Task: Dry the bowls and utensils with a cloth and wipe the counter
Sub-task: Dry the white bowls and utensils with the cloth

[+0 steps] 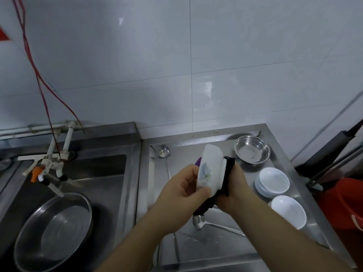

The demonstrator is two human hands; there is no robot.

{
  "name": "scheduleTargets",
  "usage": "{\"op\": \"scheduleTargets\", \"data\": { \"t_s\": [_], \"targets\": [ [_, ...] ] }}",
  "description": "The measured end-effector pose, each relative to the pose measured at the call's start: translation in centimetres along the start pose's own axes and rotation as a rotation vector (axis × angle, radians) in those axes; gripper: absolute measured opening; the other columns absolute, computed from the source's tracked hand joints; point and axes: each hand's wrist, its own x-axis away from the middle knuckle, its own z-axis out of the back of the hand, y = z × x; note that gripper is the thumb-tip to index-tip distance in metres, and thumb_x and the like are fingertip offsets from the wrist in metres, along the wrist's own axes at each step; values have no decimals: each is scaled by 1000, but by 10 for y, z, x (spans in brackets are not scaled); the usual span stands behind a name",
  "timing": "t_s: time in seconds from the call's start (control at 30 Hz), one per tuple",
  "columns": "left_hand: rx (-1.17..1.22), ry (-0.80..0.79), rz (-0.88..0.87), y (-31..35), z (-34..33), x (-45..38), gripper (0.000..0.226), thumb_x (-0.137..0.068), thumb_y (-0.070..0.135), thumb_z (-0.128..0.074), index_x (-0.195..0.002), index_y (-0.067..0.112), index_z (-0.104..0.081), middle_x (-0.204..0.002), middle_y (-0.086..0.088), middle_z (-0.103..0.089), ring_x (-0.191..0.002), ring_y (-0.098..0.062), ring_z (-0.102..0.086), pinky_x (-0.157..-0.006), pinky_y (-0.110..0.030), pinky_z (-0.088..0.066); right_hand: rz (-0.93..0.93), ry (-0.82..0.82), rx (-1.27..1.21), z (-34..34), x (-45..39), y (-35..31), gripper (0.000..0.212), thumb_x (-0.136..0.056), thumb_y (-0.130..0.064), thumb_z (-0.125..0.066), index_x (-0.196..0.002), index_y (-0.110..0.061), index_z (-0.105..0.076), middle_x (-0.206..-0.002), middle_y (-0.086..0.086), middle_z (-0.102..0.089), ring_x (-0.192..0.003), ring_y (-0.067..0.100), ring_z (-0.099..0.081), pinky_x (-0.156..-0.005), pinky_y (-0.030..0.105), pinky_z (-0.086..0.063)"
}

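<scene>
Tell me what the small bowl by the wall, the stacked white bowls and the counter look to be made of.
Small bowl: looks like stainless steel, shiny, mirrors the light.
Stacked white bowls: glossy white, ceramic or melamine; cannot tell which.
Counter: brushed stainless steel, dull grey sheen with streaks.

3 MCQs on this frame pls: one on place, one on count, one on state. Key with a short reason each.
1. Where does the small steel bowl sit?
A. back of the counter, near the wall
B. in the sink
C. on the white bowls

2. How many ladles lie on the counter?
A. none
B. two
C. five

3. What is the left hand doing?
A. resting flat on the counter
B. holding a white bowl on edge
C. turning the tap

Key: 1 A, it stands behind the stack of white bowls by the tiles. 2 B, one ladle at the back, another ladle under the hands. 3 B, its fingers grip the white bowl while the right hand presses a dark cloth to it.
</scene>
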Motion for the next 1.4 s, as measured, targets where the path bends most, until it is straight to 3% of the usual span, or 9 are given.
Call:
{"op": "scheduleTargets", "data": {
  "t_s": [0.13, 0.27, 0.5, 0.57, 0.73, 0.9, 1.13, 1.27, 1.4],
  "targets": [
    [25, -46, 54, -1, 4, -3, 58, -76, 27, -69, -125, 58, -61, -120, 10, -71, -116, -18, -70, -94, -41, -63, -34, 91, 59, -3, 0, -3, 28, -81, -36, -67, -91, -12, -76, -83, 11, -73, -69, 29, -73, -62, 35, -61],
    [312, 107, 133, 7, 0, -5, 31, -87, 37, -70, -115, 50, -75, -119, 5, -76, -112, -22, -74, -87, -43, -64, -6, 76, 113, -8, 4, -9, 20, -83, -34, -66, -90, -15, -71, -82, 10, -69, -69, 28, -69, -63, 35, -58],
    [524, 115, 61, 4, -1, -2, 29, -97, 34, -65, -124, 33, -76, -131, -6, -74, -121, -26, -71, -91, -37, -62, -14, 140, 7, -9, 7, -13, 43, -83, -34, -70, -121, -14, -73, -121, 15, -69, -114, 34, -67, -113, 54, -45],
    [484, 112, 34, 4, -6, -2, 35, -95, 37, -64, -129, 34, -72, -134, -5, -72, -126, -27, -68, -95, -36, -60, -25, 153, -31, -10, 10, -7, 42, -86, -34, -65, -122, -12, -72, -117, 16, -69, -107, 35, -69, -108, 53, -49],
    [314, 41, 62, -3, -16, -1, 40, -95, 39, -63, -135, 37, -66, -137, -6, -69, -131, -29, -63, -106, -46, -54, -59, 129, -101, -1, 16, 2, 33, -81, -32, -63, -91, -7, -81, -89, 17, -76, -72, 33, -76, -67, 42, -64],
    [331, 27, 95, 3, 0, -4, 37, -85, 22, -72, -121, 26, -75, -122, -13, -75, -115, -34, -72, -94, -41, -61, -68, 161, -38, 1, 19, -17, 36, -86, -33, -63, -119, -19, -66, -115, 14, -61, -103, 33, -61, -102, 52, -49],
    [412, -9, 144, 16, 7, -13, 30, -93, 22, -68, -121, 22, -78, -126, -19, -74, -113, -38, -74, -86, -39, -64, -74, 143, 1, -3, 21, -27, 35, -90, -35, -61, -120, -18, -66, -117, 13, -58, -106, 33, -58, -108, 53, -46],
    [347, -20, 19, 5, -4, -9, 29, -97, 19, -68, -124, 28, -75, -128, -14, -74, -120, -33, -71, -94, -35, -61, -69, 175, -61, -5, 27, -19, 58, -93, -35, -63, -142, -4, -63, -114, 18, -67, -100, 35, -66, -83, 47, -59],
    [34, -12, -102, -3, -17, -7, 28, -100, 23, -63, -127, 27, -69, -120, -7, -77, -114, -29, -73, -98, -47, -61, -42, 179, -66, -4, 29, -12, 50, -96, -44, -66, -120, -1, -74, -105, 19, -76, -89, 35, -76, -78, 46, -64]
  ]
}}
